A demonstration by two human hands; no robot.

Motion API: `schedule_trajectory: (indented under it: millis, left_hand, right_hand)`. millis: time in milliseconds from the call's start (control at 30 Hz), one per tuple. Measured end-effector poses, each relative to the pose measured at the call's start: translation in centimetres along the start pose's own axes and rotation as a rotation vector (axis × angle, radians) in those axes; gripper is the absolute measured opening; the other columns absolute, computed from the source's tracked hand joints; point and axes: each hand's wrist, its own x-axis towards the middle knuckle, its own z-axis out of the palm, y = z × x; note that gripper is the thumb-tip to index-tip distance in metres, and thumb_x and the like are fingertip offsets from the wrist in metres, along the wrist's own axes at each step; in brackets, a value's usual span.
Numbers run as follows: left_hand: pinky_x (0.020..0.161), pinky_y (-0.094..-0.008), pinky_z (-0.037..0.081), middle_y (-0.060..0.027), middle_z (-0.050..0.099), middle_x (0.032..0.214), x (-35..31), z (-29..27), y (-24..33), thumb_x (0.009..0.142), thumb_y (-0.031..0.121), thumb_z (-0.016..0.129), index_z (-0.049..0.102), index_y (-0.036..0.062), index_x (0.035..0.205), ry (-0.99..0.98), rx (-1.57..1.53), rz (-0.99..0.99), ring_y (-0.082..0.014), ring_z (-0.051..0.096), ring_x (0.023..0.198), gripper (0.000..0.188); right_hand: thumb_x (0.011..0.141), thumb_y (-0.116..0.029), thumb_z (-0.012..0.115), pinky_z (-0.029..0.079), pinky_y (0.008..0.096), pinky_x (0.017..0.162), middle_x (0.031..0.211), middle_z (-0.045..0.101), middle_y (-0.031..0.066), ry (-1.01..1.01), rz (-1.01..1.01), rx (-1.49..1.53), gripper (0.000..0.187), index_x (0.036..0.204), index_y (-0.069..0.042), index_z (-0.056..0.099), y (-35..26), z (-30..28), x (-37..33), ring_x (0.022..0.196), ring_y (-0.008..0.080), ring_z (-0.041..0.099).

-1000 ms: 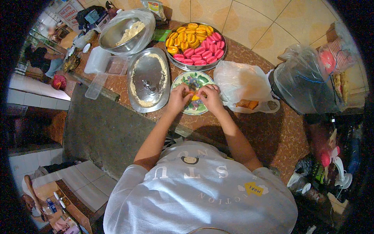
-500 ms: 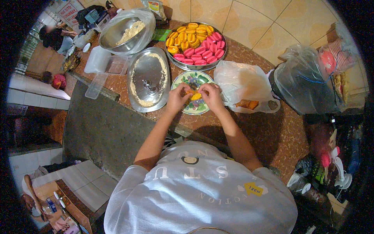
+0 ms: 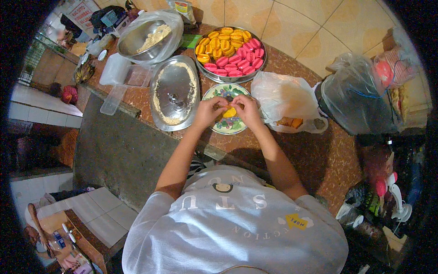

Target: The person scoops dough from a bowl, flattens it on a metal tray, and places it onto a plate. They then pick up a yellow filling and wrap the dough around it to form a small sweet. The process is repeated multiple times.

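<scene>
My left hand (image 3: 211, 111) and my right hand (image 3: 247, 112) meet over a round plate (image 3: 234, 128) painted with fruit and leaves. Between them, both sets of fingertips pinch a small yellow-wrapped sweet (image 3: 229, 112). What lies inside the wrapper is hidden. A small dark thing, partly covered by my fingers, shows just beyond the sweet. Behind the plate stands a round metal tray (image 3: 255, 78) holding yellow-wrapped sweets (image 3: 223, 44) and pink-wrapped sweets (image 3: 239, 60), several of each.
Left of the plate sits an oval metal platter (image 3: 174, 93) edged with pale powder. Farther back, a plastic-covered steel bowl (image 3: 130, 49) holds more powder (image 3: 157, 36). Plastic containers (image 3: 114, 71) lie to its left. A white plastic bag (image 3: 287, 98) stands close at the right.
My fingertips have shifted slightly around the yellow-wrapped sweet, which shows a broader, flatter yellow face. A person in the far left background has moved upward in the picture.
</scene>
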Motion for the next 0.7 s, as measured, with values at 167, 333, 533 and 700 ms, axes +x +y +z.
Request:
schedule_trajectory:
  millis: [167, 333, 533, 700]
  left_hand:
    - [0.073, -0.0292, 0.055, -0.0105, 0.072, 0.089, 0.2, 0.5, -0.4, 0.077, 0.003, 0.076, 0.067, 0.0017, 0.097, 0.010, 0.001, 0.000, -0.0194, 0.071, 0.081, 0.022]
    - [0.072, -0.0283, 0.055, -0.0096, 0.072, 0.087, 0.2, 1.0, -0.9, 0.074, 0.002, 0.077, 0.068, 0.0019, 0.095, 0.024, 0.062, -0.032, -0.0189, 0.071, 0.079, 0.023]
    - [0.071, -0.0277, 0.055, -0.0096, 0.072, 0.085, -0.3, 1.1, -1.1, 0.073, 0.000, 0.076, 0.068, 0.0023, 0.093, 0.102, 0.029, -0.001, -0.0173, 0.071, 0.079, 0.022]
    - [0.072, -0.0279, 0.056, -0.0091, 0.072, 0.085, -0.4, 1.3, -1.1, 0.074, 0.000, 0.077, 0.068, 0.0014, 0.095, 0.121, -0.010, -0.009, -0.0166, 0.071, 0.079, 0.023]
  right_hand:
    - [0.083, 0.001, 0.068, 0.052, 0.0278, 0.070, 0.081, 0.068, 0.0092, -0.003, 0.027, 0.007, 0.011, 0.089, 0.002, 0.059, 0.0, -0.2, 0.0, 0.079, 0.0169, 0.069]
    - [0.081, -0.003, 0.070, 0.051, 0.0315, 0.076, 0.088, 0.068, 0.0101, -0.028, 0.069, 0.116, 0.018, 0.095, -0.002, 0.059, 0.0, -0.5, -0.1, 0.086, 0.0204, 0.068]
    - [0.070, -0.012, 0.079, 0.045, 0.0435, 0.088, 0.094, 0.068, 0.0100, -0.041, -0.046, -0.083, 0.038, 0.102, -0.009, 0.061, -2.2, -1.2, -0.2, 0.090, 0.0302, 0.064]
    - [0.070, -0.010, 0.078, 0.046, 0.0422, 0.086, 0.093, 0.067, 0.0097, -0.074, 0.032, -0.145, 0.036, 0.100, -0.007, 0.059, -0.9, -0.7, -0.6, 0.089, 0.0312, 0.064]
